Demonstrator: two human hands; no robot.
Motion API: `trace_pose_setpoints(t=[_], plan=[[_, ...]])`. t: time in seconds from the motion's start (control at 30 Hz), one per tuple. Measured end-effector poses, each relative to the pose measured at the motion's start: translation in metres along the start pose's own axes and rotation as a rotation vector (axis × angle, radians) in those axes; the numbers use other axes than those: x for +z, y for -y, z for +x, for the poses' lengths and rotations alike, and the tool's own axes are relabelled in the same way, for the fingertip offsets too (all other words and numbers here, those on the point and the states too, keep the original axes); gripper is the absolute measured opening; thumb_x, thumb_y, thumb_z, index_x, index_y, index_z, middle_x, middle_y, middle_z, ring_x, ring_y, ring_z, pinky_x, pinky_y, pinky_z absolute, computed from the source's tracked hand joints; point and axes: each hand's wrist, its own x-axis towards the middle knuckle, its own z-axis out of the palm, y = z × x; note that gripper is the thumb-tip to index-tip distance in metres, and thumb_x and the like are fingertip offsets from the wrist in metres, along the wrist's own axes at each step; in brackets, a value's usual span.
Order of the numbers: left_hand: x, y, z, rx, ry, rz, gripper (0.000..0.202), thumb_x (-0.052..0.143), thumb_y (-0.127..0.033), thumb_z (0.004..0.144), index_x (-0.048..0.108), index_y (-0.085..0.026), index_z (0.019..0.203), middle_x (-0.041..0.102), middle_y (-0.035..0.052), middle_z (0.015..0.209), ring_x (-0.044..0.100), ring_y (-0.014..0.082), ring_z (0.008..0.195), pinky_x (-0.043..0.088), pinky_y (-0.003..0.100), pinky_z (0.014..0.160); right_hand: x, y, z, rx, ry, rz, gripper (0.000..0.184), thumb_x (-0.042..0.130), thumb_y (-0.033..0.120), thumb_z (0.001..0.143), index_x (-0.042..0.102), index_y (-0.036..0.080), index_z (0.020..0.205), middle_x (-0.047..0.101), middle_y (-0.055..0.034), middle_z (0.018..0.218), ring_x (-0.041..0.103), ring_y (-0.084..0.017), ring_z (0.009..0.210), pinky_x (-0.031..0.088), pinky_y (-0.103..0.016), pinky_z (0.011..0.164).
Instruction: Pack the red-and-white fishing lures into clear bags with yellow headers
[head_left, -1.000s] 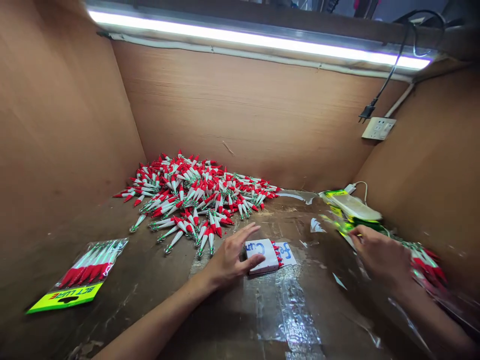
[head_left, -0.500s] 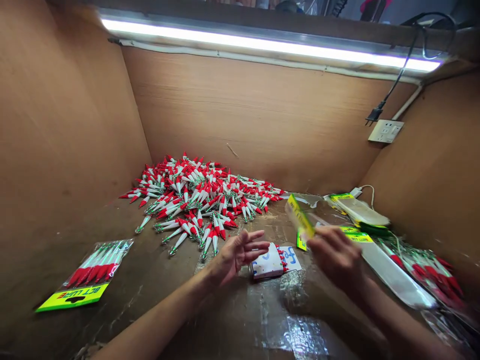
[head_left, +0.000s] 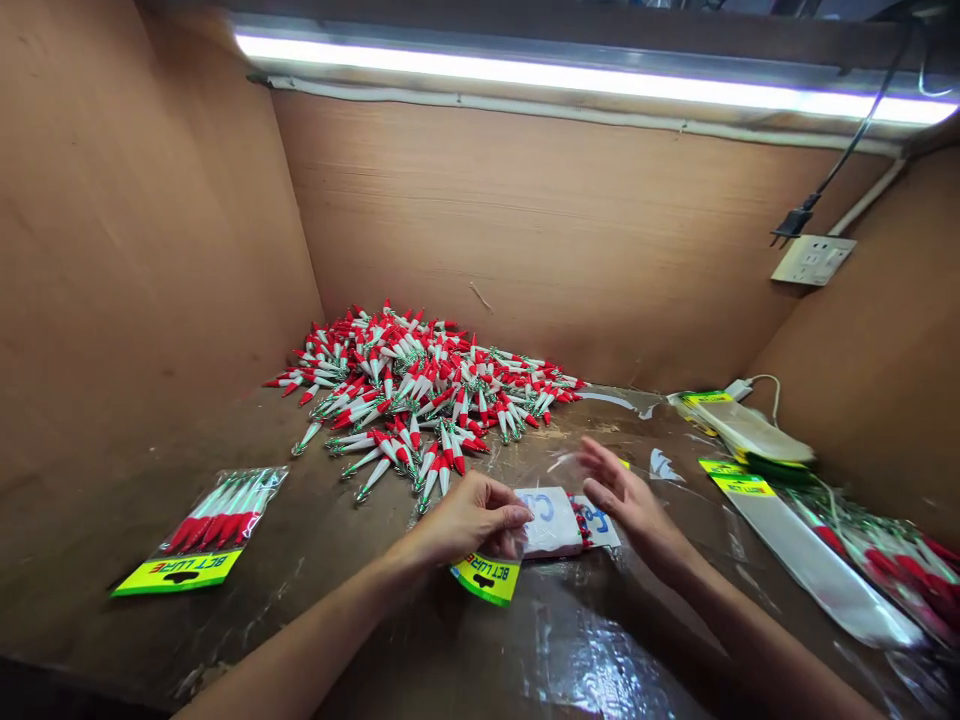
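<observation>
Lure pile (head_left: 431,385): centre of frame. Left hand (head_left: 469,520): lower centre, closed in a pinch. Right hand (head_left: 628,505): right of centre, half open, blurred; contact unclear. White box (head_left: 550,525): between hands. Bag (head_left: 486,580): lower centre, gripped by left hand.

Between the filled BCT LURE packet (head_left: 202,525) and the left hand (head_left: 480,515), a bare strip of counter (head_left: 307,530) gives passage, until the heap of red-and-white squid jigs (head_left: 427,375) blocks the way farther back. The middle is crowded: the left hand with its yellow-headed bag (head_left: 487,578), the lettered white box (head_left: 551,520) and the right hand (head_left: 619,500) stand close together. A narrow lane runs between the right forearm and the flat clear bag (head_left: 817,560), behind which a bag stack (head_left: 757,425) obstructs the rear corner; overhead, the dangling plug (head_left: 799,220) intrudes only at right
</observation>
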Motion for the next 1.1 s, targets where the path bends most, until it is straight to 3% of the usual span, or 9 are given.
trace_pose_setpoints(t=[0.13,0.23,0.37,0.47,0.6,0.73,0.9,1.0,1.1], plan=[[0.002,-0.003,-0.002,0.007,0.055,0.055,0.046,0.078,-0.053,0.075,0.071,-0.011,0.092,0.072,0.004,0.07,0.051,0.0068,0.043,0.036,0.019,0.044,0.003,0.003,0.001,0.166,0.115,0.264,0.026,0.073,0.042,0.086,0.072,0.017,0.094,0.069,-0.0021,0.075,0.058,-0.013,0.062,0.047,-0.026,0.06],[0.001,-0.001,0.001,-0.023,0.053,0.091,0.049,0.076,-0.057,0.075,0.063,-0.014,0.095,0.073,0.0032,0.069,0.045,0.0063,0.034,0.031,0.019,0.037,0.002,0.003,-0.002,0.257,0.101,0.428,0.03,0.068,0.048,0.088,0.069,0.018,0.087,0.066,0.0001,0.066,0.056,-0.012,0.056,0.045,-0.026,0.057],[-0.007,-0.006,0.002,0.022,0.031,0.152,0.052,0.068,-0.066,0.078,0.058,-0.014,0.081,0.072,0.0051,0.069,0.047,0.0074,0.036,0.032,0.019,0.038,-0.003,-0.005,-0.002,0.258,0.11,0.405,0.046,0.05,0.058,0.096,0.066,0.019,0.115,0.074,-0.0118,0.104,0.069,-0.025,0.094,0.053,-0.041,0.085],[-0.02,-0.018,-0.002,0.109,-0.037,0.222,0.058,0.06,-0.071,0.082,0.06,-0.013,0.076,0.072,0.0079,0.071,0.052,0.0087,0.044,0.035,0.019,0.044,0.005,-0.009,-0.002,0.078,0.118,-0.036,0.054,0.046,0.058,0.097,0.059,0.019,0.133,0.064,-0.0147,0.131,0.059,-0.029,0.12,0.042,-0.048,0.105],[-0.037,-0.03,-0.006,0.167,-0.06,0.332,0.061,0.054,-0.07,0.087,0.064,-0.011,0.076,0.072,0.0089,0.072,0.05,0.0087,0.045,0.034,0.02,0.047,0.033,0.003,-0.005,-0.135,0.319,-0.603,0.078,0.059,0.059,0.089,0.036,0.02,0.153,0.046,-0.0144,0.15,0.04,-0.033,0.136,0.029,-0.053,0.114],[-0.046,-0.028,-0.004,0.214,-0.052,0.392,0.059,0.053,-0.067,0.09,0.066,-0.011,0.076,0.072,0.0085,0.074,0.061,0.0146,0.063,0.044,0.022,0.061,0.051,0.027,-0.007,-0.256,0.424,-0.752,0.066,0.065,0.048,0.086,0.048,0.02,0.144,0.057,-0.0134,0.136,0.047,-0.032,0.126,0.024,-0.055,0.116],[-0.05,-0.023,-0.003,0.214,-0.028,0.456,0.054,0.051,-0.062,0.093,0.066,-0.012,0.078,0.071,0.0069,0.075,0.065,0.0166,0.07,0.046,0.024,0.067,0.032,0.045,-0.024,-0.372,0.582,-0.628,0.036,0.059,0.012,0.081,0.064,0.028,0.112,0.069,-0.0004,0.113,0.046,-0.023,0.13,0.019,-0.048,0.12],[-0.05,-0.021,-0.005,0.178,0.013,0.494,0.049,0.052,-0.059,0.093,0.066,-0.014,0.082,0.07,0.0051,0.074,0.064,0.0164,0.069,0.044,0.023,0.064,0.012,0.033,-0.046,-0.283,0.518,-0.651,0.005,0.067,0.027,0.085,0.066,0.027,0.09,0.066,-0.002,0.12,0.048,-0.026,0.129,0.029,-0.049,0.117],[-0.048,-0.019,-0.006,0.118,0.056,0.52,0.047,0.054,-0.059,0.092,0.065,-0.015,0.082,0.069,0.0037,0.073,0.063,0.0156,0.067,0.042,0.022,0.06,-0.006,0.007,-0.067,-0.105,0.271,-0.773,0.036,0.072,0.042,0.081,0.065,0.028,0.113,0.045,-0.0092,0.149,0.041,-0.035,0.137,0.038,-0.054,0.11]])
